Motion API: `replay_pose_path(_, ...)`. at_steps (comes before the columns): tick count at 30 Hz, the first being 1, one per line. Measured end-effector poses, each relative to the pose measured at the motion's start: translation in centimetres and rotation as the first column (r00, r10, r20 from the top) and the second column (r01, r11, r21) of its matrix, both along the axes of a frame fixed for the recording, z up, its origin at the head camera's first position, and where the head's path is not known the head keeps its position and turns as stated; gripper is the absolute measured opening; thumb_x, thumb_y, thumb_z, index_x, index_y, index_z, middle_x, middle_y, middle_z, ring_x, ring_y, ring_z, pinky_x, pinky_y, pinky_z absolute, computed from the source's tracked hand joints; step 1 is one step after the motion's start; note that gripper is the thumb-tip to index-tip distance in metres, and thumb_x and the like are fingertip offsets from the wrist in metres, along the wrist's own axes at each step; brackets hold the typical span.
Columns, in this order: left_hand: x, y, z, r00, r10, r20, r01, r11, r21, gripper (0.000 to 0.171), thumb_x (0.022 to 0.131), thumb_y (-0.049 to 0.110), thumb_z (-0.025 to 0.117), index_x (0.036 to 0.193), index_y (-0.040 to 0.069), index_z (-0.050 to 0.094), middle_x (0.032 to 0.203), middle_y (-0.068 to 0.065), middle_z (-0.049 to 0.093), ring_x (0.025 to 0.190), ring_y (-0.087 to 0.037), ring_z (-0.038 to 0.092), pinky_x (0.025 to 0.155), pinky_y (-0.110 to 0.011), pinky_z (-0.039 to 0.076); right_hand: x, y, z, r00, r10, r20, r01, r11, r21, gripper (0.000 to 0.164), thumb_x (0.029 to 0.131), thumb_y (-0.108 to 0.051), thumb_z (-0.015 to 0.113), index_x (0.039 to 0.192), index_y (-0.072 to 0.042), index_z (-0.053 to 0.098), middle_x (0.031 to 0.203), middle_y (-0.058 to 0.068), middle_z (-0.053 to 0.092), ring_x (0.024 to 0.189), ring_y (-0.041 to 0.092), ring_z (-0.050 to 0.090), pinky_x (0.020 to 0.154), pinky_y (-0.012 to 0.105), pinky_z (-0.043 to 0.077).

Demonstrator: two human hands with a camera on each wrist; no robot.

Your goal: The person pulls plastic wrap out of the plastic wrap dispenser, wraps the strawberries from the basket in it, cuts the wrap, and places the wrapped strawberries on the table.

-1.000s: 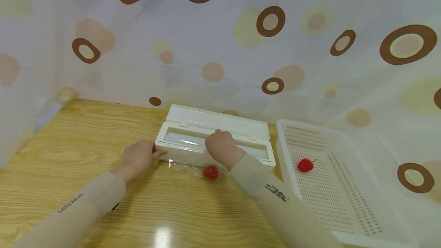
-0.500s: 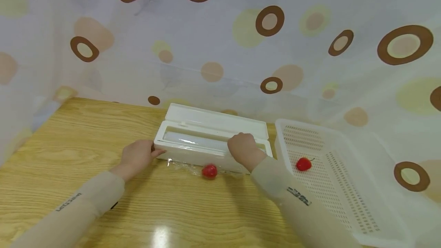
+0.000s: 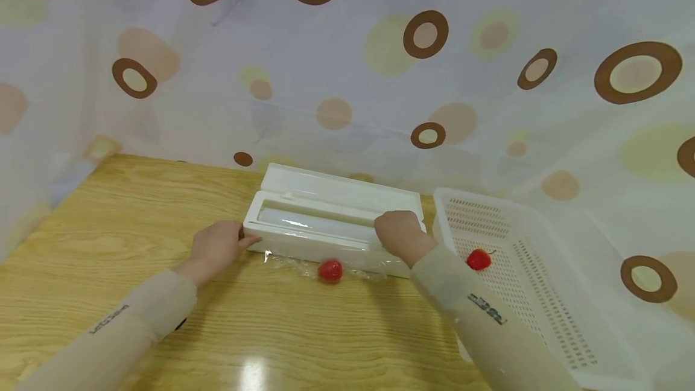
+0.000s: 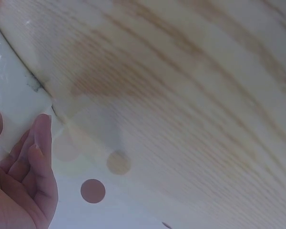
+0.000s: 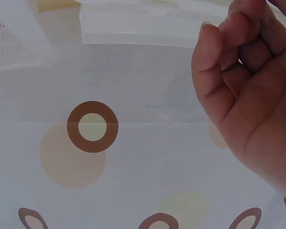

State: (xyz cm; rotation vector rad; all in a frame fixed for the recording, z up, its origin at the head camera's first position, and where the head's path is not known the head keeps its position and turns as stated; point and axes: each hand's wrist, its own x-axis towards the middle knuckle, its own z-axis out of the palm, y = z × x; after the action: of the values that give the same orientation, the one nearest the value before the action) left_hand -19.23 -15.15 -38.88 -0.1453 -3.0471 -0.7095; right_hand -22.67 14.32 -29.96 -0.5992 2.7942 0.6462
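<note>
A white cling film dispenser (image 3: pixel 298 247) lies on the table with its lid (image 3: pixel 342 187) raised and a film roll (image 3: pixel 315 222) inside. Clear film (image 3: pixel 290 264) hangs over its front and gathers around a small red fruit (image 3: pixel 329 271) before it. My left hand (image 3: pixel 217 245) grips the dispenser's left end, thumb on the front wall. Near the right end, my right hand (image 3: pixel 400 234) pinches at the front rail with curled fingers (image 5: pixel 209 71). The slide cutter there is hidden beneath them.
To the right stands a white perforated basket (image 3: pixel 602 330) holding another red fruit (image 3: pixel 479 259) with a stem. The wooden table (image 3: pixel 304 336) extends to the front and left. A patterned curtain (image 3: pixel 326 65) hangs close behind the dispenser.
My right hand has slid rightward along the dispenser's front rail, from near the middle to near the right end. My left hand keeps its grip; the fruit by the dispenser shifted slightly.
</note>
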Motion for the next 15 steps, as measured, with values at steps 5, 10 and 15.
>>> replay_pose_path(5, -0.08, 0.19, 0.05, 1.0, -0.012, -0.001, 0.012, 1.0, -0.002, 0.037, 0.09, 0.041, 0.058, 0.067, 0.011, 0.055, 0.057, 0.002, 0.049, 0.052, -0.012, 0.044, 0.045, -0.024, 0.033, 0.35, -0.04, 0.2, 1.0, -0.021, -0.012, 0.021, 1.0, 0.021, 0.023, 0.089, 0.003, 0.052, 0.067, -0.005, 0.057, 0.07, 0.007, 0.061, 0.059, 0.014, 0.048, 0.054, 0.037, 0.052)
replay_pose_path(10, -0.22, 0.39, -0.03, 1.0, -0.016, -0.004, 0.016, 1.0, -0.002, 0.037, 0.09, 0.041, 0.058, 0.067, 0.012, 0.055, 0.058, 0.002, 0.05, 0.053, -0.012, 0.044, 0.045, -0.024, 0.033, 0.64, -0.15, 0.18, 0.998, -0.052, -0.03, 0.054, 0.997, 0.048, 0.024, 0.09, 0.001, 0.051, 0.069, -0.006, 0.06, 0.07, 0.005, 0.061, 0.057, 0.012, 0.046, 0.054, 0.034, 0.051)
replay_pose_path(15, -0.29, 0.61, 0.15, 1.0, -0.014, -0.008, 0.014, 1.0, 0.006, 0.038, 0.089, 0.041, 0.059, 0.065, 0.012, 0.054, 0.058, 0.002, 0.049, 0.053, -0.013, 0.044, 0.046, -0.025, 0.033, 0.66, -0.13, -0.16, 0.995, -0.076, -0.065, 0.08, 0.994, 0.07, 0.024, 0.09, -0.002, 0.052, 0.07, -0.007, 0.064, 0.071, 0.005, 0.064, 0.058, 0.012, 0.052, 0.059, 0.035, 0.053)
